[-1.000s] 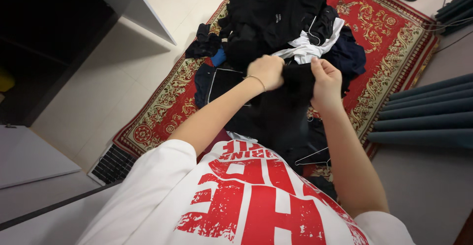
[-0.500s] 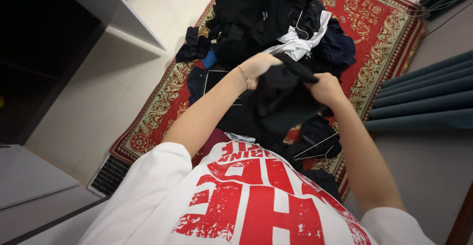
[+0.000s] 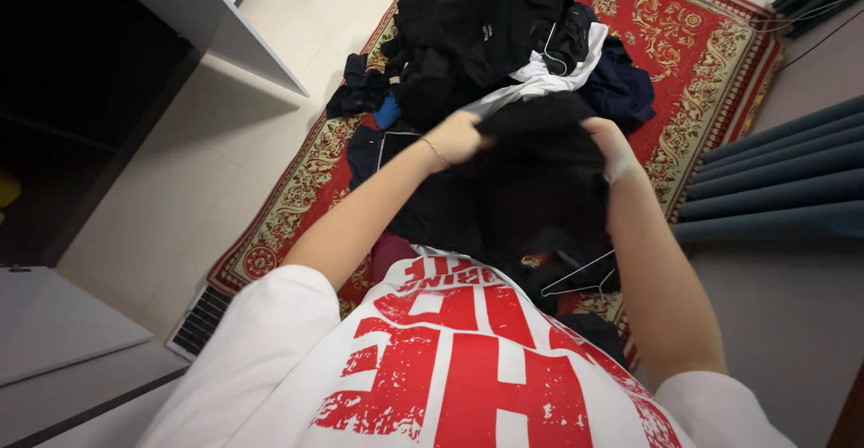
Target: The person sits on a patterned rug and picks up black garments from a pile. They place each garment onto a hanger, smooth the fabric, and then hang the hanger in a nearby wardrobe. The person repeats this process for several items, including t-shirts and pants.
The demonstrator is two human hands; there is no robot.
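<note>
Left hand (image 3: 456,137) and right hand (image 3: 612,146) both clenched on top edge of black garment (image 3: 531,187), held up over near part of red rug (image 3: 711,70). Hem hangs near wire hanger (image 3: 576,279): snag risk. Clothes pile (image 3: 490,29) far.

I note one black garment (image 3: 540,187), soft dark fabric, gripped at its top edge by my left hand (image 3: 459,137) and right hand (image 3: 612,146). It hangs spread between them, draping down toward me, held above the red rug's near part.
</note>
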